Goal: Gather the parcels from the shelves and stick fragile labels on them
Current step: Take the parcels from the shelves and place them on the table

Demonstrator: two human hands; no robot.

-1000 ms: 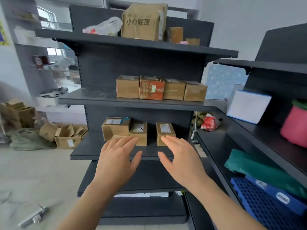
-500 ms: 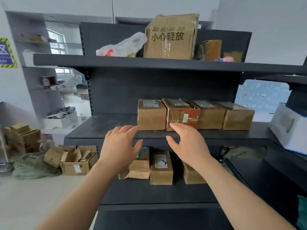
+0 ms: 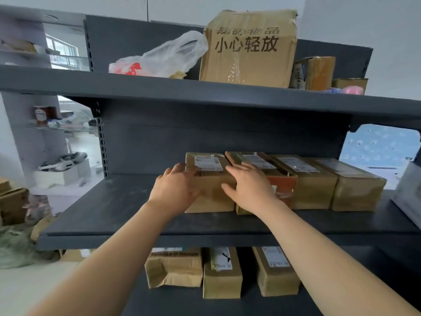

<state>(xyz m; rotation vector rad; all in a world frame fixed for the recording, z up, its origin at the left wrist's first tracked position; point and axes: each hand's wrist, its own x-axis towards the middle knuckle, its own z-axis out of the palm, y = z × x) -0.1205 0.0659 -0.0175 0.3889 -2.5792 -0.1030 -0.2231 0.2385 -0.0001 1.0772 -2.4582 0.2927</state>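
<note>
Several taped brown parcels stand in a row on the middle dark grey shelf [image 3: 114,213]. My left hand [image 3: 175,190] cups the left side and top corner of the leftmost parcel [image 3: 211,202]. My right hand [image 3: 248,190] lies over that parcel's right front edge, fingers reaching to the seam with the red-brown parcel [image 3: 283,185] beside it. Two more brown parcels [image 3: 314,185] [image 3: 357,190] follow to the right. On the shelf below sit three parcels [image 3: 175,270] [image 3: 222,279] [image 3: 276,277]. No labels are in view.
The top shelf holds a large printed carton [image 3: 248,49], a plastic bag [image 3: 164,58] and small boxes [image 3: 314,73]. A white box [image 3: 407,197] juts in at the right edge. Cartons and bags [image 3: 13,206] lie on the floor at left.
The view has closed in and risen from the lower shelf to the middle one. Both hands moved up and forward and now touch the leftmost parcel.
</note>
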